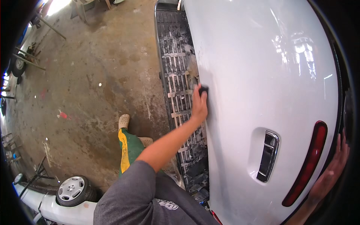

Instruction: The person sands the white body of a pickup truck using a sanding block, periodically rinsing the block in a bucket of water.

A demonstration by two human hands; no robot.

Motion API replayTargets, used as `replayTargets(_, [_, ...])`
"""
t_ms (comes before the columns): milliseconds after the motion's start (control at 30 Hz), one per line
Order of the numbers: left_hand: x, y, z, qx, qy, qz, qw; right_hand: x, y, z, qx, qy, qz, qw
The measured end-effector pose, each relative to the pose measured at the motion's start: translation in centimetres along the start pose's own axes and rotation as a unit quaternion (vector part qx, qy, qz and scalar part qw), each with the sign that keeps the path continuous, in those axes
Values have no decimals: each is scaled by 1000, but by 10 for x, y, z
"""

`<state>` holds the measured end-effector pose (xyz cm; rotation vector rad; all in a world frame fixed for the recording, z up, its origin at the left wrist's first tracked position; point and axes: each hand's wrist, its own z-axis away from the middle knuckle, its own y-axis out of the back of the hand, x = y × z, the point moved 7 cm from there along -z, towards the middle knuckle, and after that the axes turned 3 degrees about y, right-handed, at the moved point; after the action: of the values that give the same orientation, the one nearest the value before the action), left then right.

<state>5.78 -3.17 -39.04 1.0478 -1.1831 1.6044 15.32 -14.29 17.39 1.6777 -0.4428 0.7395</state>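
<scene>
Left hand presses dark block to white car panel

The left hand (200,107) has its fingers closed around a small dark block (203,89), which sits against the left edge of a glossy white panel (251,75). A greyish smudge shows on the paint just beside the block. The right hand (329,178) is at the panel's far right edge, fingers extended and close together with nothing visible in its grasp; whether its palm touches the panel is impossible to tell.

Near the right hand, a long red lamp (305,165) curves along the panel. Left of the lamp, a chrome-and-black handle (268,155) sits in a recess. A dark slatted part (174,67), dusty and chrome-rimmed, runs along the panel's left side, beneath the left forearm.

The person wears a grey T-shirt (129,191), green trousers with a yellow stripe (133,148) and pale clogs (124,120) on the stained concrete floor (86,108). At lower left, a wheel (72,189) rests against white bodywork (80,212).
</scene>
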Motion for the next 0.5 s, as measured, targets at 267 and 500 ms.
replayTargets(267, [-1,-6,16,-52,36,39,997,1,-5,4,45,-36,-209,976])
replayTargets(500, [38,-9,-52,-32,48,73,996,11,-8,12,50,-28,-252,966])
